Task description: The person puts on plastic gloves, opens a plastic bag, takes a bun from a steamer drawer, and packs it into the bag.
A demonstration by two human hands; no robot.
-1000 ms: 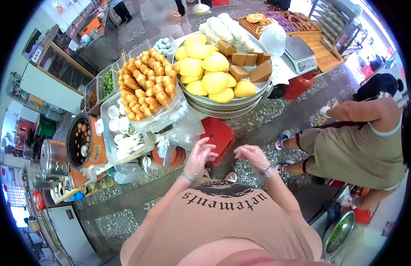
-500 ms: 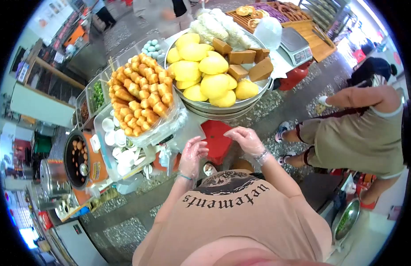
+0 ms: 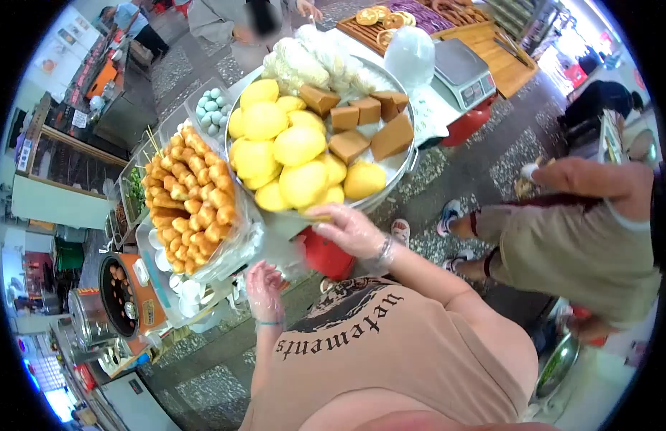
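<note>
My right hand [image 3: 353, 231], in a clear plastic glove, is at the front rim of a big round metal tray [image 3: 410, 154], with its thumb and fingers stretched out and slightly apart. Just beyond its fingertips are smooth yellow buns [image 3: 302, 183], piled on the left half of the tray. Brown cake blocks [image 3: 349, 145] lie on the right half, and clear bags of pale food [image 3: 297, 65] at the back. My left hand [image 3: 264, 287], gloved too, hovers loosely open with bent fingers below a bagged container of golden, knobbly skewers [image 3: 196, 194]; it holds nothing visible.
Pale blue-green eggs [image 3: 213, 108] sit behind the skewers. An orange pot [image 3: 142, 294] and a bin of white pieces [image 3: 193, 294] are at left. A digital scale [image 3: 462, 75] and wooden trays stand at right. A red stool [image 3: 325, 255] is below. A person in shorts [image 3: 570, 226] stands right.
My right hand has moved left and up to the tray's front rim. My left hand has dropped lower and to the left. The view has shifted, so the tray appears further left.
</note>
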